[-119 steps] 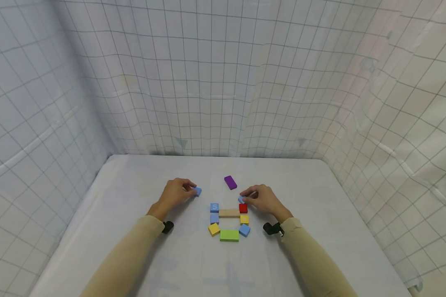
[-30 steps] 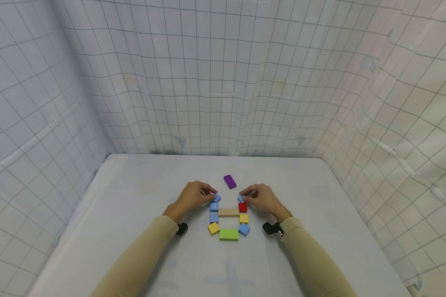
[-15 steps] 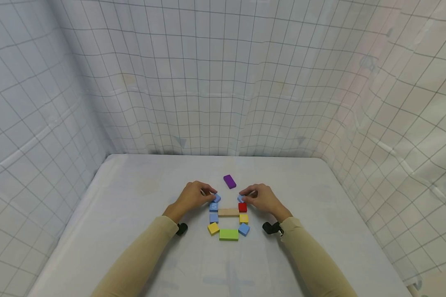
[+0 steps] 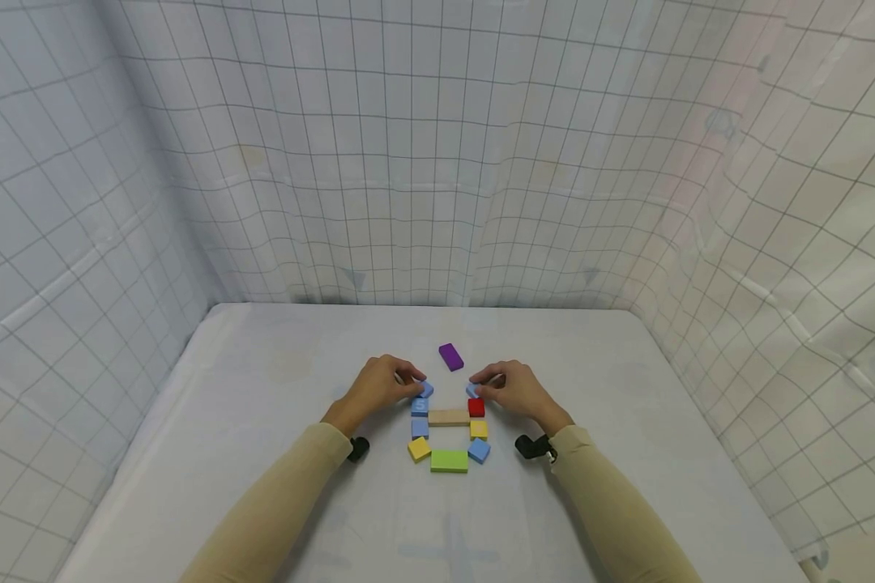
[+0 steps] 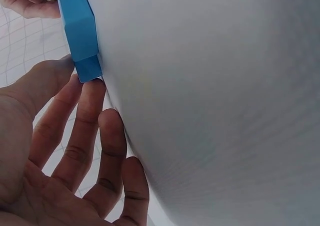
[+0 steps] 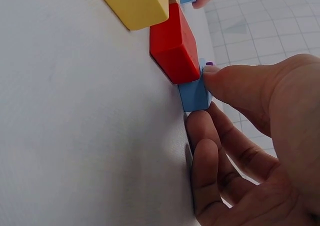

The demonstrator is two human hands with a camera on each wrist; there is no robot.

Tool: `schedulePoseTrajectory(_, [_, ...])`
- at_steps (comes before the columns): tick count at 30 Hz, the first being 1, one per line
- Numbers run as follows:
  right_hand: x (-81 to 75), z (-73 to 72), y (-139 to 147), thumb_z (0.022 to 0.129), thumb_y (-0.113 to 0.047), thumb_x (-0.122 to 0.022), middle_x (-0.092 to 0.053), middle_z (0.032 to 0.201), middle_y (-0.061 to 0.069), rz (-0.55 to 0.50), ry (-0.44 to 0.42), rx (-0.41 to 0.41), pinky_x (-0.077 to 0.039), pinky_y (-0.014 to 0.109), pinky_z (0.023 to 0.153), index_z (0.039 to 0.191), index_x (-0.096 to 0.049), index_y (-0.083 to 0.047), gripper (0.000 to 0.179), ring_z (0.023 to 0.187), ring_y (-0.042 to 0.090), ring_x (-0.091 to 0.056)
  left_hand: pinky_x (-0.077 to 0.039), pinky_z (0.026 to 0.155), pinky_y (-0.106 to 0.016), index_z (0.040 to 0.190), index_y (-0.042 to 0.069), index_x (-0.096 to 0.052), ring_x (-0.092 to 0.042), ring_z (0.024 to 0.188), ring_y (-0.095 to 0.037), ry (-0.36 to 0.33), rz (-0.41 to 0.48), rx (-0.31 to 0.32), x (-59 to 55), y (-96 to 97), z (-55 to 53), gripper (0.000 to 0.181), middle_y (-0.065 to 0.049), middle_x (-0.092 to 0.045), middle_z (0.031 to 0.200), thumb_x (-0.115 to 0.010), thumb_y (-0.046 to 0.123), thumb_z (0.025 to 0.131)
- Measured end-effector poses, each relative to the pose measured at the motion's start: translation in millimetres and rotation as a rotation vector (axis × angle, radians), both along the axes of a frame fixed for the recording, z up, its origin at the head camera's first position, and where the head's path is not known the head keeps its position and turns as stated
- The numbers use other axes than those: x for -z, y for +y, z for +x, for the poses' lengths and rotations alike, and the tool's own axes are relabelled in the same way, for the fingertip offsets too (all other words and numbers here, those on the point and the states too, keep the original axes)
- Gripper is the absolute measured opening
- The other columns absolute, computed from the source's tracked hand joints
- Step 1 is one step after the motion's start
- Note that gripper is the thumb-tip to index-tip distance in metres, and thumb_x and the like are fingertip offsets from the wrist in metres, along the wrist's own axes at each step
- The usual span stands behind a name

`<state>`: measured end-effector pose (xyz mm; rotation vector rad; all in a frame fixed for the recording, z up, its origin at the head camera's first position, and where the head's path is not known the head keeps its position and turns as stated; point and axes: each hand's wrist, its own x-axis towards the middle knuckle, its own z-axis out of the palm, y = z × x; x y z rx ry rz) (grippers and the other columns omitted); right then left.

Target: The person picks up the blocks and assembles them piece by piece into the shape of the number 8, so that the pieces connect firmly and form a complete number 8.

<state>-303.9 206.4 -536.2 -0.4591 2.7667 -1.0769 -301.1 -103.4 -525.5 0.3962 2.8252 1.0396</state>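
Observation:
My left hand (image 4: 384,384) pinches a blue block (image 4: 427,389) between thumb and fingers, just beyond the blue block marked 5 (image 4: 419,406). In the left wrist view that held block (image 5: 89,69) shows past the thumb tip, partly behind a nearer blue block (image 5: 81,29). Opposite, my right hand (image 4: 516,393) pinches another blue block (image 4: 472,390), set slantwise behind the red block (image 4: 476,407). The right wrist view shows this blue block (image 6: 194,95) against the red block (image 6: 175,46), its far side hidden by the thumb.
Between the two columns lies a plain wooden strip (image 4: 448,418). Below are a blue block (image 4: 420,427), a yellow block (image 4: 479,429), a tilted yellow block (image 4: 419,449), a tilted blue block (image 4: 479,450) and a green block (image 4: 449,461). Farther back, a purple block (image 4: 451,356) lies alone on the white table.
Since four seconds ago my left hand has carried its blue block rightward to the top of the left column. Over the last second both hands have stayed nearly still.

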Motion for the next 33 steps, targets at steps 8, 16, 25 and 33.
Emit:
schedulePoseTrajectory(8, [-4.0, 1.5, -1, 0.108, -0.015, -0.084, -0.086, 0.126, 0.005, -0.011, 0.0, -0.012, -0.069, 0.048, 0.106, 0.126, -0.09, -0.018, 0.02, 0.111, 0.023, -0.079, -0.055, 0.072, -0.026, 0.121, 0.022, -0.092, -0.068, 0.086, -0.012, 0.026, 0.009, 0.052, 29.6, -9.2, -24.8, 0.022, 0.007, -0.082, 0.098, -0.092, 0.032, 0.101])
schedulePoseTrajectory(16, [-3.8, 0.8, -1, 0.108, -0.016, -0.084, -0.086, 0.127, 0.004, -0.024, -0.008, -0.012, -0.068, 0.048, 0.108, 0.126, -0.09, -0.019, 0.019, 0.112, 0.023, -0.079, -0.058, 0.072, -0.027, 0.122, 0.023, -0.092, -0.069, 0.086, -0.011, 0.024, 0.004, 0.044, 41.0, -10.6, -34.0, 0.024, 0.006, -0.083, 0.1, -0.093, 0.034, 0.1])
schedulePoseTrajectory(25, [-4.8, 1.4, -2, 0.108, -0.017, -0.085, -0.086, 0.127, 0.006, -0.026, -0.008, -0.023, -0.069, 0.048, 0.107, 0.126, -0.089, -0.018, 0.019, 0.111, 0.023, -0.079, -0.057, 0.072, -0.029, 0.122, 0.02, -0.092, -0.068, 0.086, -0.014, 0.031, 0.023, 0.05, 35.0, -11.4, -26.7, 0.025, 0.003, -0.083, 0.1, -0.093, 0.034, 0.1])
schedulePoseTrajectory(33, [-6.5, 2.3, -3, 0.108, -0.018, -0.085, -0.086, 0.127, 0.005, -0.016, -0.019, -0.018, -0.069, 0.047, 0.107, 0.127, -0.089, -0.018, 0.019, 0.112, 0.023, -0.079, -0.057, 0.073, -0.027, 0.12, 0.023, -0.092, -0.068, 0.086, -0.012, 0.023, 0.02, 0.046, 38.2, -10.2, -29.9, 0.024, 0.006, -0.083, 0.099, -0.093, 0.035, 0.1])
